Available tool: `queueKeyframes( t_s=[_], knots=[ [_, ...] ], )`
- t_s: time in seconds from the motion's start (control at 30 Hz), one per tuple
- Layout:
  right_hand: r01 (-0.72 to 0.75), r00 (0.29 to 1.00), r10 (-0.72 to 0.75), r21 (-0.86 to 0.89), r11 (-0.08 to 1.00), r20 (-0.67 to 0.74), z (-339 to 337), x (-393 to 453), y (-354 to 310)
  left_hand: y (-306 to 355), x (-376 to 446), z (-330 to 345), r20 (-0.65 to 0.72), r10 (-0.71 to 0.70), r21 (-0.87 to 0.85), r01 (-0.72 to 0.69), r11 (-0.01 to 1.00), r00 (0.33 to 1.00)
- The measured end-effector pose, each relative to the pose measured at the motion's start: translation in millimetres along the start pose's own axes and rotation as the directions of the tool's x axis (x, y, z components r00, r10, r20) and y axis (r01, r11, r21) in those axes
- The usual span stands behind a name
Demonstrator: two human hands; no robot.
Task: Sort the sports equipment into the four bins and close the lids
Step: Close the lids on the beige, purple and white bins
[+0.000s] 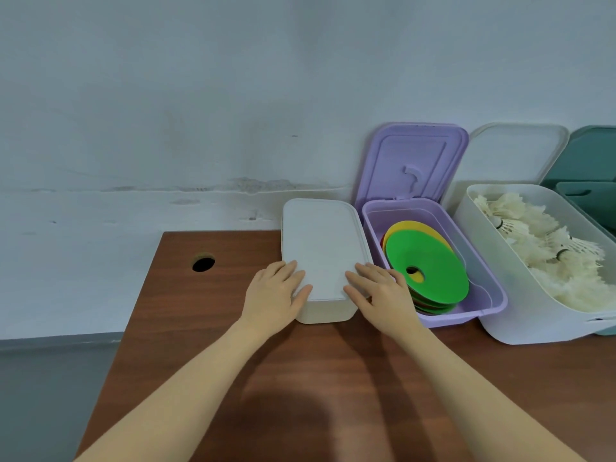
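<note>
Four bins stand in a row along the wall. The leftmost white bin (pixel 321 248) has its lid down. My left hand (pixel 278 291) presses flat on the lid's near left corner, and my right hand (pixel 376 290) presses on its near right corner. Next to it the purple bin (pixel 480 305) stands with its lid (pixel 411 165) raised and holds a stack of flat discs (pixel 430 265), green on top. A larger white bin (pixel 520 305) with an upright lid (pixel 520 155) is full of white shuttlecocks (pixel 546 248). A dark green bin (pixel 586 191) shows at the right edge.
The bins sit on a brown wooden table (pixel 300 378) pushed against a pale wall. A round cable hole (pixel 203 263) lies in the table's far left corner. The table's left edge drops to a grey floor (pixel 50 395).
</note>
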State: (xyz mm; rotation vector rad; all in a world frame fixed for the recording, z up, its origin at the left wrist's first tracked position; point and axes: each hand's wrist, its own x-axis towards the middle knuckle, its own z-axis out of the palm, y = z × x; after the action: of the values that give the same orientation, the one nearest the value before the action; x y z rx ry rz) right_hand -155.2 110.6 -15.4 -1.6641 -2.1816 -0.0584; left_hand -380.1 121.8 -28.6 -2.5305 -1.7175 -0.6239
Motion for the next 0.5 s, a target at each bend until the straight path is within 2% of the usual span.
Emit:
queueKeyframes(
  t_s=[0.13, 0.23, 0.37, 0.5],
  knots=[
    [-0.025, 0.994, 0.025, -0.002, 1.0, 0.106, 2.7, 33.2, 3.1, -4.6, 32.0, -1.1, 0.237, -0.113, 0.038, 0.107, 0.994, 0.965],
    [-0.058, 0.972, 0.061, -0.022, 0.998, 0.229, 12.2, 60.7, 10.1, -11.7, 60.3, 4.6, 0.328, -0.172, 0.092, 0.15, 0.984, 0.929],
    [-0.055, 0.94, 0.07, -0.054, 0.997, 0.334, 28.5, 95.3, 20.4, -22.6, 90.0, 13.7, 0.383, -0.238, 0.162, 0.189, 0.968, 0.892],
    [-0.071, 0.937, 0.086, -0.058, 0.996, 0.338, 42.4, 114.4, 27.4, -28.3, 95.7, 23.3, 0.352, -0.303, 0.132, 0.273, 0.953, 0.886]
  ],
)
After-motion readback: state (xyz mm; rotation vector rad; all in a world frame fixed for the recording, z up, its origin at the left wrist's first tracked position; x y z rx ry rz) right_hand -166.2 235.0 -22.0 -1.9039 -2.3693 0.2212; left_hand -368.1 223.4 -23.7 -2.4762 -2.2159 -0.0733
